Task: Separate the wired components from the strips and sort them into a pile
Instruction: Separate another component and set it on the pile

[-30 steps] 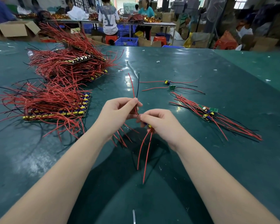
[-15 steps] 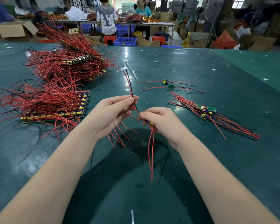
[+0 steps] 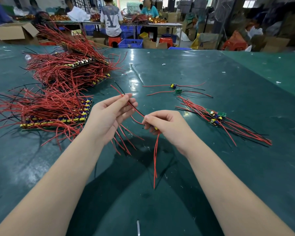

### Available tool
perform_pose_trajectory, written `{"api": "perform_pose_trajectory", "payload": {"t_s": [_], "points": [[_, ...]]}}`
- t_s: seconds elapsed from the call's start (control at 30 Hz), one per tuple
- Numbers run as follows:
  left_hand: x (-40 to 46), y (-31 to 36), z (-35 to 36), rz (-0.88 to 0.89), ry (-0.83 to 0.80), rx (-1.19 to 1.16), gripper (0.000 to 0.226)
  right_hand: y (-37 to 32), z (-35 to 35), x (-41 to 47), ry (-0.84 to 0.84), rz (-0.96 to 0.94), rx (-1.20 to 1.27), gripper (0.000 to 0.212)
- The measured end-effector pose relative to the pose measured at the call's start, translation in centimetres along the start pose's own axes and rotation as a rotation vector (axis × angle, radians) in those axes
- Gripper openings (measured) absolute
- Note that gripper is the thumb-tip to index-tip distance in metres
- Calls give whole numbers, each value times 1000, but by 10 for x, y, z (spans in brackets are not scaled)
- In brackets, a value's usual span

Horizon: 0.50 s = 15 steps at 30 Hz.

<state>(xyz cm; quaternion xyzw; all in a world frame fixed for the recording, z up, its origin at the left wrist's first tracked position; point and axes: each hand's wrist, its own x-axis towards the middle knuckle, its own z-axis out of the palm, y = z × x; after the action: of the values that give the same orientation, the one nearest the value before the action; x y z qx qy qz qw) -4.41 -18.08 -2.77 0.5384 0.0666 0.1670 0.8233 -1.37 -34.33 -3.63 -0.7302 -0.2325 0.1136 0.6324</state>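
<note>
Held above the middle of the green bench (image 3: pixel 211 167): one wired component (image 3: pixel 155 128), mostly hidden in the right hand (image 3: pixel 167 126), whose grip is curled tight around it. Long axis diagonal, with red and black leads running up and left from the right fingers to the left hand (image 3: pixel 109 118), pinched there between thumb and fingertips, tips pointing toward the far left corner. Two more red leads hanging straight down toward the near edge. Toward the left edge, stacked strips (image 3: pixel 58 114) bristling with red wire. Toward the right edge, a sorted pile (image 3: pixel 216 119) lying diagonally.
</note>
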Motion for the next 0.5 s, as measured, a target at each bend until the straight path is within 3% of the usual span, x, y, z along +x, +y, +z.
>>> {"api": "perform_pose_trajectory", "payload": {"t_s": [0.5], "points": [[1, 3, 3, 19, -97, 137, 27, 2, -2, 1, -38, 72, 59, 22]]}}
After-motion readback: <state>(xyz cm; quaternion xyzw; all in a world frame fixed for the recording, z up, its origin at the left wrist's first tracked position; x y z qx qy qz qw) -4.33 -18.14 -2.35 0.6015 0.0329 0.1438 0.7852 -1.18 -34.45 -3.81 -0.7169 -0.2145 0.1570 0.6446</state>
